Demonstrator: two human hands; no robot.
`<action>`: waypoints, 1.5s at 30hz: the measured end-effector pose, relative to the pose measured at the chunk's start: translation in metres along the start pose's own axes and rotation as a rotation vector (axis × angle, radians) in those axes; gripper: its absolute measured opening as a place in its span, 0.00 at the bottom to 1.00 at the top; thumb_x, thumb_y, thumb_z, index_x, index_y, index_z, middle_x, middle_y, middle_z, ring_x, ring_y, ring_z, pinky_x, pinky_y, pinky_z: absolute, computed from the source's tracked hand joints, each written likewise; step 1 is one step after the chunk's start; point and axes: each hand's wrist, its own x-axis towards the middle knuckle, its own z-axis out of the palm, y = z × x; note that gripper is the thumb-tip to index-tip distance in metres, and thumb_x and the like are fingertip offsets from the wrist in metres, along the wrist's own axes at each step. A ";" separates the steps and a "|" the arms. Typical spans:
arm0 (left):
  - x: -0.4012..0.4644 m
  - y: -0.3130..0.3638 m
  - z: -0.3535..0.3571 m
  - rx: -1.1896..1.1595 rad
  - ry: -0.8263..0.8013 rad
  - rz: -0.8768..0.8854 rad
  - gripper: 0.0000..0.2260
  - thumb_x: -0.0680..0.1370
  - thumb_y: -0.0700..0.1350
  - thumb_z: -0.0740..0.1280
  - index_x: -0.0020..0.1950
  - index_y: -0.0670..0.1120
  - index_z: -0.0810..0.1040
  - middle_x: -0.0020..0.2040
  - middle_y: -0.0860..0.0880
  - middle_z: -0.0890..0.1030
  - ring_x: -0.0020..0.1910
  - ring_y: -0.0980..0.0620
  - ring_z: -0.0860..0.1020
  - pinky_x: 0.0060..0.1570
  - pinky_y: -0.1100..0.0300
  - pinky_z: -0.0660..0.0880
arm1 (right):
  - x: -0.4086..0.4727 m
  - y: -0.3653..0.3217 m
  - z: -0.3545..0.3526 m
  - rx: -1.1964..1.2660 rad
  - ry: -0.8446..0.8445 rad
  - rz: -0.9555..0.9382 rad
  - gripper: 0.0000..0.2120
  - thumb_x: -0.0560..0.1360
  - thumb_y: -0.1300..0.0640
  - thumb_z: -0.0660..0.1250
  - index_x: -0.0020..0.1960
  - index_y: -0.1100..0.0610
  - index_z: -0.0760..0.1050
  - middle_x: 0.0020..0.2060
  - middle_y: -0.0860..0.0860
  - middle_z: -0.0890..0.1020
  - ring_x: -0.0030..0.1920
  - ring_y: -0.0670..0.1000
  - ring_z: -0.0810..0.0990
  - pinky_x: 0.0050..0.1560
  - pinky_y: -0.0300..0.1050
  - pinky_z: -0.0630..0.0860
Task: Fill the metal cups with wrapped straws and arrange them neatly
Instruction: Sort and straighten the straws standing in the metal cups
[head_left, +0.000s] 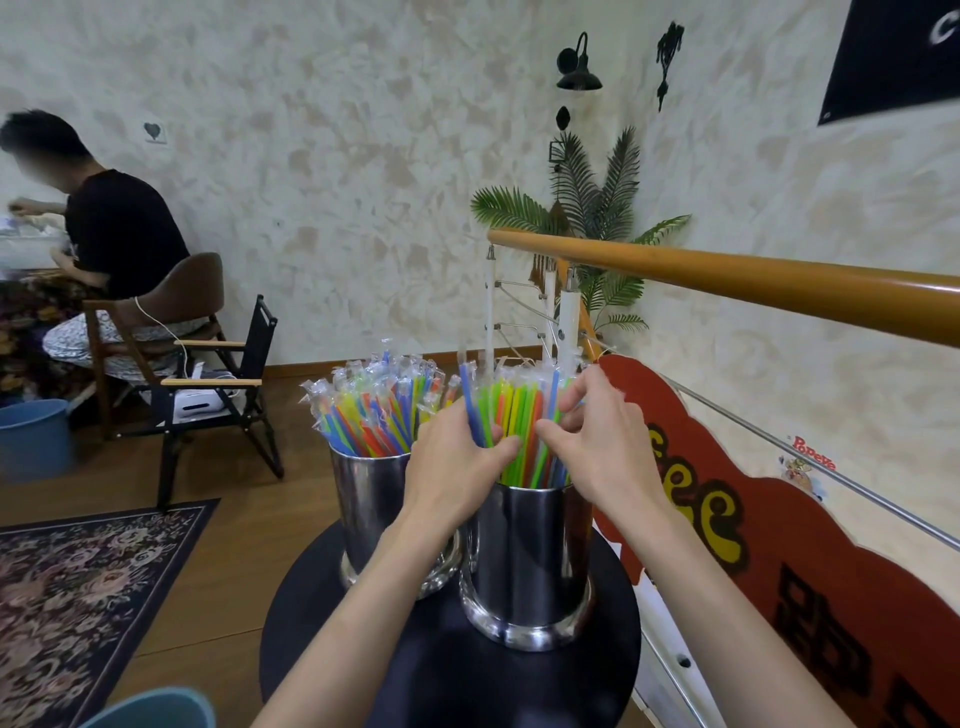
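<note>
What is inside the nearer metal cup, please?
Wrapped straws stand in the nearer metal cup, with both hands among them. Their lower ends and the cup's bottom are hidden.

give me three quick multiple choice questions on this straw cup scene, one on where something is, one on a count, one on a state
1. Where do the metal cups stand?
A. on the rug
B. on a round dark table
C. on the folding chair

2. How many metal cups hold straws?
A. one
B. two
C. four

3. What are the hands doing?
A. both gathering the straws in the nearer cup
B. lifting the farther cup
C. resting on the table

Answers:
1 B, the nearer cup and the farther cup sit on the round dark table.
2 B, only these two show.
3 A, the left hand and right hand close around the wrapped straws.
</note>
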 end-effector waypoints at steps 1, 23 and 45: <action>0.001 0.003 0.001 0.024 0.001 -0.023 0.09 0.72 0.53 0.76 0.44 0.51 0.79 0.40 0.56 0.82 0.47 0.50 0.81 0.50 0.48 0.79 | -0.001 0.001 0.001 -0.014 -0.004 -0.003 0.16 0.75 0.56 0.74 0.43 0.47 0.65 0.34 0.45 0.79 0.40 0.47 0.78 0.36 0.40 0.70; 0.006 0.004 -0.011 -0.204 -0.031 0.091 0.16 0.73 0.41 0.77 0.32 0.55 0.74 0.40 0.41 0.83 0.42 0.46 0.81 0.45 0.47 0.78 | 0.001 0.001 0.003 0.264 0.007 -0.086 0.15 0.73 0.54 0.78 0.40 0.50 0.71 0.34 0.47 0.85 0.37 0.42 0.84 0.39 0.33 0.77; 0.013 -0.004 -0.013 -0.324 -0.020 0.062 0.20 0.68 0.37 0.80 0.31 0.50 0.68 0.31 0.56 0.80 0.36 0.58 0.80 0.42 0.56 0.77 | 0.006 0.012 -0.002 0.066 -0.235 -0.557 0.23 0.81 0.68 0.60 0.68 0.46 0.77 0.56 0.45 0.81 0.57 0.43 0.78 0.60 0.35 0.72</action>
